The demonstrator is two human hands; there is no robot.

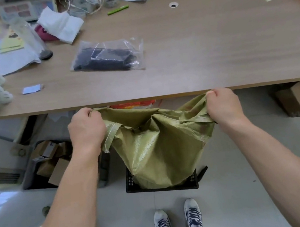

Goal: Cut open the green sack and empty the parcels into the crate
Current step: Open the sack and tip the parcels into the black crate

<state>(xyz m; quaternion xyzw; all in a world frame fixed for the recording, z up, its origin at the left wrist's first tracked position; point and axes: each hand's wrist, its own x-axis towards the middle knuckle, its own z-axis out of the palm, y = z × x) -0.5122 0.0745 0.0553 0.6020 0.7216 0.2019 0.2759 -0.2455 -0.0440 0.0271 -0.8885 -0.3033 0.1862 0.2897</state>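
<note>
The green woven sack (158, 147) hangs upside down in front of me, just below the table edge. My left hand (86, 128) grips its upper left corner and my right hand (222, 106) grips its upper right corner. The sack's lower end drops into a black plastic crate (130, 184) on the floor and covers most of it. No parcels show inside the crate; the sack hides its inside.
The wooden table (204, 50) holds a clear bag of dark items (107, 58), a green pen (117, 10), papers, cups and string. A grey bin of cardboard boxes (49, 161) stands at left, a cardboard box (298, 99) at right. My shoes (178, 222) are near the crate.
</note>
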